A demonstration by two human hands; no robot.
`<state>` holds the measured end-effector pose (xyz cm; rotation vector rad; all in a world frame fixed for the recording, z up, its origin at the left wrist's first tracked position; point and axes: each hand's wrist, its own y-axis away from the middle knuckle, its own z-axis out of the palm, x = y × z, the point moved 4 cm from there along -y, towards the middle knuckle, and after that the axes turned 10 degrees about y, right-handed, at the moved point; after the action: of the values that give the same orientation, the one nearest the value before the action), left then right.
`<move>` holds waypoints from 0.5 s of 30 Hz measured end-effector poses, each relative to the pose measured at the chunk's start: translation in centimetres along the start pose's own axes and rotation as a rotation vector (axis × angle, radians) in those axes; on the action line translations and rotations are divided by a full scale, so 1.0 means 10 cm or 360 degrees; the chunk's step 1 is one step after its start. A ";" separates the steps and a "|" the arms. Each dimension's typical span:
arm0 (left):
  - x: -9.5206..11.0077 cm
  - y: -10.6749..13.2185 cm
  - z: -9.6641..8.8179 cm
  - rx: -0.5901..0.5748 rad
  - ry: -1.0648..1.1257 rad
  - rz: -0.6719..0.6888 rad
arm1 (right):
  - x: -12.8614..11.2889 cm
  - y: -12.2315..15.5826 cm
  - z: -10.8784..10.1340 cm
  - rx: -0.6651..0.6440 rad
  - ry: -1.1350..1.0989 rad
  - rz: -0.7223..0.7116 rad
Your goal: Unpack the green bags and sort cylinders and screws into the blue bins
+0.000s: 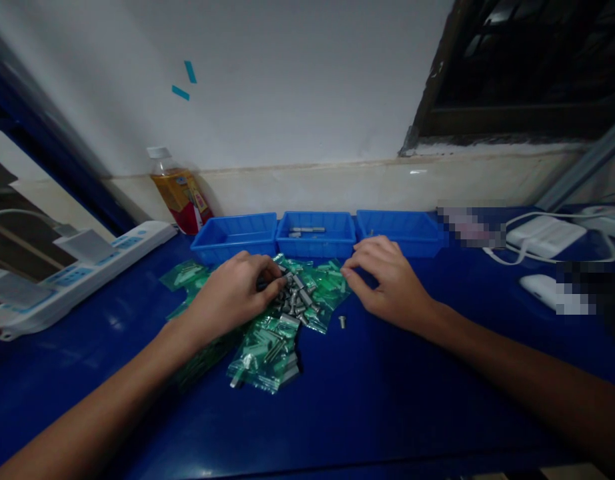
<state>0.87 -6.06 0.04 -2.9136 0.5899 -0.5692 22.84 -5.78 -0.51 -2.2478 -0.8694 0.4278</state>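
Observation:
A heap of small grey metal screws and pins [295,300] lies on green plastic bags [267,347] that hold more metal pieces. At the heap's left side, my left hand [240,287] has its thumb and index finger closed together on the pieces. What sits between those fingertips is too small to make out. My right hand [385,280] hovers in front of the right blue bin [402,233], right of the heap. Its fingers are curled and the thumb is near the index tip; anything held there is hidden. One loose screw [342,322] lies on the blue table between the hands.
The middle blue bin [315,243] contains a few metal pins, and a left blue bin [237,247] adjoins it. A drink bottle [180,193] and white power strip [87,267] stand left. To the right lie a white charger [545,235] with cable and a white mouse-like object [550,293].

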 end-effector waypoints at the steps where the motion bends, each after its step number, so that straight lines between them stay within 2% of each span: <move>1: 0.02 0.00 0.01 0.0004 0.0005 0.0036 | -0.01 0.01 0.01 -0.0003 -0.0023 -0.0007; 5: 0.06 -0.01 0.06 -0.0024 0.0004 0.0103 | -0.03 0.02 0.03 -0.0027 -0.0079 -0.0027; 10: 0.02 0.00 0.07 0.0010 0.0019 -0.0001 | -0.09 0.03 0.03 -0.0066 -0.0114 -0.0067; 15: 0.08 0.02 0.11 0.0088 0.0011 -0.0066 | -0.16 0.04 0.05 -0.0084 -0.0115 -0.0124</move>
<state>1.88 -6.49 -0.75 -2.8793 0.5077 -0.5906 21.61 -6.84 -1.06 -2.2496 -1.0128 0.4573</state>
